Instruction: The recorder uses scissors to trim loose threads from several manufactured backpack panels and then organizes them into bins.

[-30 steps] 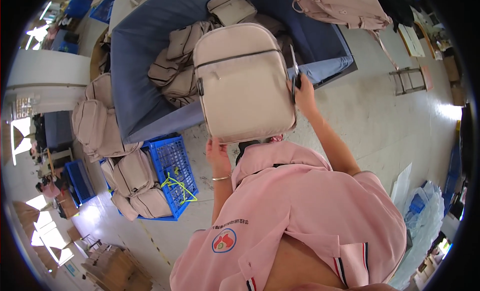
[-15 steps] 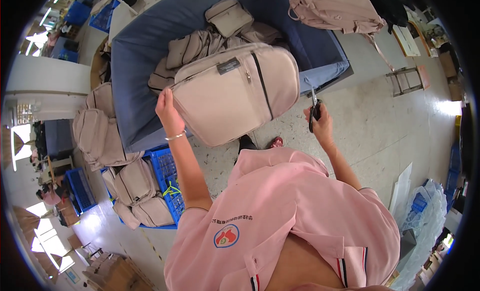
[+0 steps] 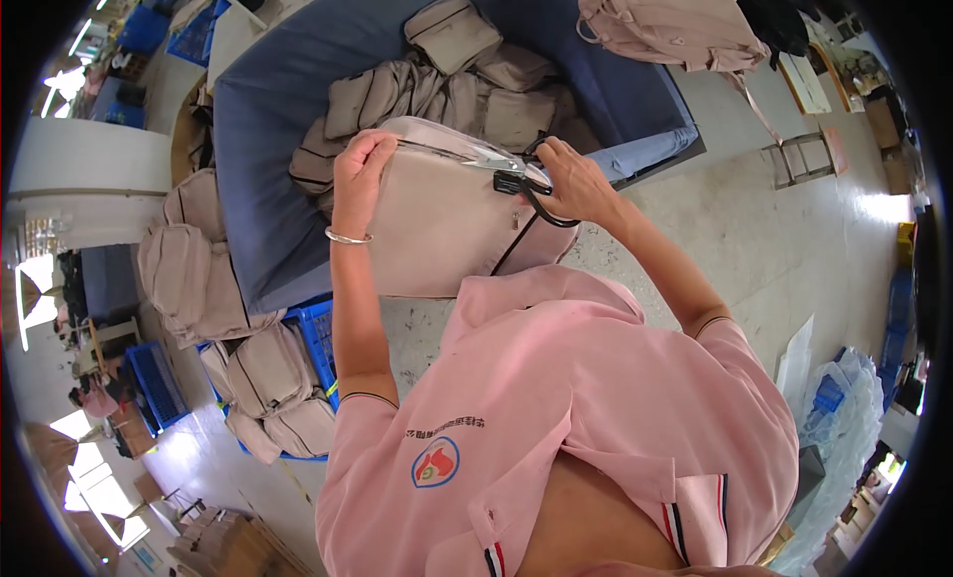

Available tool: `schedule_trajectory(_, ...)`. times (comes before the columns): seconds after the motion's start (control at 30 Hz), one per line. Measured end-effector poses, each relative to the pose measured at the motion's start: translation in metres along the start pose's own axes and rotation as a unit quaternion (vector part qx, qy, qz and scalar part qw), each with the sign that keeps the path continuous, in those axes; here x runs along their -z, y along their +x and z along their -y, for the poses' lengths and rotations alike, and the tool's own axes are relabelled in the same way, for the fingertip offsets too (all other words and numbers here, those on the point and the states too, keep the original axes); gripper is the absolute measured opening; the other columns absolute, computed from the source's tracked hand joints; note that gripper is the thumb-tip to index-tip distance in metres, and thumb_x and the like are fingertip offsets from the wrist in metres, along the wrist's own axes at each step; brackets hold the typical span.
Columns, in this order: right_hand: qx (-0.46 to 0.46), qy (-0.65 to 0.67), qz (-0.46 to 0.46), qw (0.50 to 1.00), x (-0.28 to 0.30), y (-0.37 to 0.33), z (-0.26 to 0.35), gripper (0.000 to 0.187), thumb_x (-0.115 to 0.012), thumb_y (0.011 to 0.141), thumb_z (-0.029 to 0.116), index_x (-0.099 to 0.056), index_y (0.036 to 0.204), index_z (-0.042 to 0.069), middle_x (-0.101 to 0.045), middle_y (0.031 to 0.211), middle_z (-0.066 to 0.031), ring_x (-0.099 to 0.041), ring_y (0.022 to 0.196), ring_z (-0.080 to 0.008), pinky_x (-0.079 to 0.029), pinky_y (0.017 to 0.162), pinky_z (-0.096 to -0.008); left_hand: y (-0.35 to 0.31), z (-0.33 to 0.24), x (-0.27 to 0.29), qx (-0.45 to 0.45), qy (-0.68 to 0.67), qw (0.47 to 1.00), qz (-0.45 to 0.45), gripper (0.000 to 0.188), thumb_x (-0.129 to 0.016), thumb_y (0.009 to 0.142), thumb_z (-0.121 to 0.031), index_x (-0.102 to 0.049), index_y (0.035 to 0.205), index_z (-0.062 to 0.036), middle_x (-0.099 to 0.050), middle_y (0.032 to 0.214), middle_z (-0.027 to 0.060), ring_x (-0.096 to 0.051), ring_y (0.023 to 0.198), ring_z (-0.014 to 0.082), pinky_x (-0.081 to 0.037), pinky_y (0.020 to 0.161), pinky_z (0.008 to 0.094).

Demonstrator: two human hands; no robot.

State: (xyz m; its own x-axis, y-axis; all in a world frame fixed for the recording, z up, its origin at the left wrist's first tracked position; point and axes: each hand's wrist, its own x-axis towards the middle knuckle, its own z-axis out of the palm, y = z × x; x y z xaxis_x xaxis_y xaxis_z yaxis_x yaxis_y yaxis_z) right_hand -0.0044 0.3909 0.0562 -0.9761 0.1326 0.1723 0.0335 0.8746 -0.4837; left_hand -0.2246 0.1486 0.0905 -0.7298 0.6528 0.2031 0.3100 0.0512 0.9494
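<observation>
A beige backpack point(image 3: 437, 224) with a dark zip line is drawn close against my front, partly over the edge of a blue cloth-lined bin. My left hand point(image 3: 365, 175) pinches its upper left edge. Black-handled scissors point(image 3: 511, 168) are in my right hand point(image 3: 571, 185), their blades parted and lying along the backpack's top seam, pointing left. Whether the blades touch a thread there is too small to tell. A small dark label point(image 3: 506, 183) shows on the backpack just under the scissors.
The blue bin point(image 3: 263, 180) holds several beige bags point(image 3: 452, 36). More bags stand at the left, some in a blue plastic crate point(image 3: 320, 329). A pink backpack point(image 3: 670, 21) lies at the upper right, near a metal stool frame point(image 3: 799, 165). Clear plastic sheeting point(image 3: 844, 418) is at the right.
The backpack has been pulled nearer and tipped, its top edge now lower. My right hand brought the scissors leftward from beside it onto the top seam. My left hand moved up and right along its edge.
</observation>
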Motion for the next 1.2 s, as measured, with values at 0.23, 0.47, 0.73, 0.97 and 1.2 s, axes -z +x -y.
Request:
schedule_trajectory(0.23, 0.056, 0.034, 0.009, 0.998, -0.018, 0.033, 0.009, 0.060, -0.071, 0.079, 0.056, -0.054, 0.089, -0.001, -0.056, 0.085, -0.0162, -0.061, 0.082, -0.0356, -0.049, 0.068, -0.0447, 0.000, 0.001, 0.006, 0.018, -0.033, 0.999, 0.037, 0.016, -0.063, 0.094, -0.011, -0.068, 0.094, 0.0042, -0.065, 0.092, 0.0012, -0.055, 0.085, 0.0081, -0.042, 0.079, 0.0212)
schedule_trajectory(0.47, 0.012, 0.074, 0.065, 0.995, -0.025, 0.036, 0.021, 0.053, -0.073, 0.081, 0.049, -0.053, 0.085, 0.001, -0.058, 0.078, -0.0168, -0.060, 0.071, -0.0383, -0.047, 0.063, -0.0446, -0.002, 0.007, 0.012, 0.039, -0.070, 0.996, 0.036, 0.016, -0.063, 0.094, -0.012, -0.069, 0.094, 0.0032, -0.064, 0.092, -0.0010, -0.052, 0.084, 0.0052, -0.041, 0.078, 0.0196)
schedule_trajectory(0.73, 0.032, 0.090, -0.024, 0.995, -0.042, 0.034, 0.022, 0.054, -0.078, 0.077, 0.047, -0.050, 0.072, 0.001, -0.054, 0.065, -0.0191, -0.055, 0.063, -0.0418, -0.044, 0.056, -0.0448, 0.004, 0.010, 0.012, 0.050, -0.107, 0.992, 0.043, 0.017, -0.063, 0.095, -0.014, -0.071, 0.095, 0.0013, -0.063, 0.089, -0.0034, -0.051, 0.083, 0.0031, -0.041, 0.076, 0.0187)
schedule_trajectory(0.97, -0.030, 0.060, -0.016, 0.998, -0.063, 0.045, 0.009, 0.055, -0.072, 0.080, 0.054, -0.057, 0.072, 0.001, -0.061, 0.068, -0.0198, -0.061, 0.068, -0.0420, -0.047, 0.061, -0.0482, 0.017, 0.031, 0.013, 0.039, -0.087, 0.995, -0.017, 0.020, -0.062, 0.097, -0.017, -0.071, 0.097, 0.0011, -0.066, 0.089, -0.0024, -0.052, 0.082, 0.0034, -0.041, 0.077, 0.0190)
schedule_trajectory(1.2, -0.086, 0.089, -0.026, 0.992, -0.062, 0.055, 0.005, 0.059, -0.075, 0.078, 0.054, -0.054, 0.070, -0.001, -0.054, 0.062, -0.0211, -0.054, 0.061, -0.0418, -0.042, 0.055, -0.0442, 0.035, 0.099, 0.063, 0.167, -0.133, 0.977, -0.025, 0.035, -0.058, 0.099, -0.034, -0.071, 0.107, -0.0029, -0.067, 0.102, -0.0007, -0.055, 0.092, 0.0063, -0.045, 0.084, 0.0246)
